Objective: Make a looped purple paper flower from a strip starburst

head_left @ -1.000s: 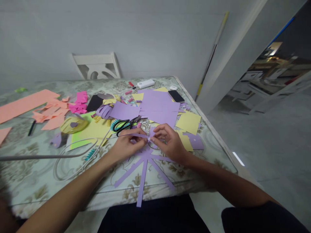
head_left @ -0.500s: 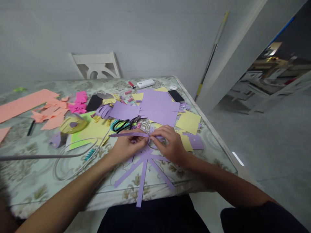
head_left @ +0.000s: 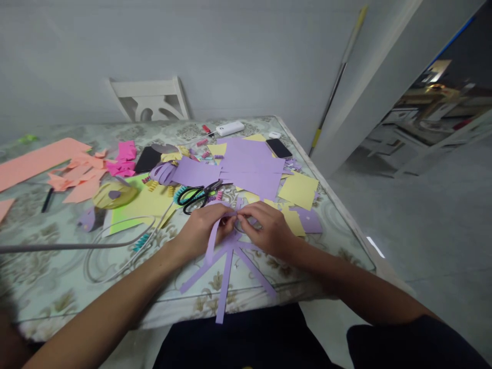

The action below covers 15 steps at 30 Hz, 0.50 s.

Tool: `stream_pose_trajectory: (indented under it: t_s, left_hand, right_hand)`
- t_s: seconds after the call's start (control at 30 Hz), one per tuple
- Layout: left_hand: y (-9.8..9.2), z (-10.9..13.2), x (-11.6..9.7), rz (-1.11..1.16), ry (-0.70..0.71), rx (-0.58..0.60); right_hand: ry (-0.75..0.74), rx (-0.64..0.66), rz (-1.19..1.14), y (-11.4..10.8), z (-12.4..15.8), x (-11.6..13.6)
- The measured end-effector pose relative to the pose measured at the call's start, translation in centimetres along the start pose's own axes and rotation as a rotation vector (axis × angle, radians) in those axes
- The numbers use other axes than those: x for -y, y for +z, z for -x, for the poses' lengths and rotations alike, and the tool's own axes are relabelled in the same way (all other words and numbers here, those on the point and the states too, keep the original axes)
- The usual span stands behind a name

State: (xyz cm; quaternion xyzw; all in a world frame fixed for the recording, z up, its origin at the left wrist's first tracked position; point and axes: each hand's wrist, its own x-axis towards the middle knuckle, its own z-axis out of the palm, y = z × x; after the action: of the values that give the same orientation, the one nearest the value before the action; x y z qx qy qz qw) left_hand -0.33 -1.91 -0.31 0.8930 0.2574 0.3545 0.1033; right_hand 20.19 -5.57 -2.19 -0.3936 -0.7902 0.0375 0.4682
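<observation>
Near the table's front edge, my left hand [head_left: 205, 225] and my right hand [head_left: 269, 228] meet, each with thumb and fingers pinched on a purple paper strip [head_left: 212, 241]. The strip's loose end hangs down beside my left fingers. Below my hands lies a purple paper piece with several strips fanning out [head_left: 226, 279]; one strip reaches past the table edge. Part of a clear round thing, perhaps a roll of tape [head_left: 241, 225], shows behind my right fingers. Black-handled scissors [head_left: 200, 196] lie just beyond my left hand.
Purple sheets [head_left: 251, 164] and yellow sheets [head_left: 299, 190] cover the table's middle and right. A phone [head_left: 279, 149] and a white device [head_left: 230, 128] lie farther back. A white cable [head_left: 90, 266] loops at left, near orange paper [head_left: 42, 161] and a yellow paper shape [head_left: 115, 196].
The loose end of the purple strip, which pointed left across my left hand, now hangs downward. My hands stay pinched together in nearly the same place.
</observation>
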Motion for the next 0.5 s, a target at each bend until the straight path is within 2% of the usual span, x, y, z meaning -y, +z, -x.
stream_pose_trajectory:
  t_s: [0.17,0.5]
  left_hand:
    - [0.02,0.00,0.07,0.006,0.020,-0.033]
    - [-0.40,-0.22,-0.29,0.066,-0.095,0.007]
  right_hand:
    - [-0.019,-0.015,-0.024,0.12,0.07,-0.09]
    - [0.042,0.012,-0.114,0.02,-0.13,-0.24]
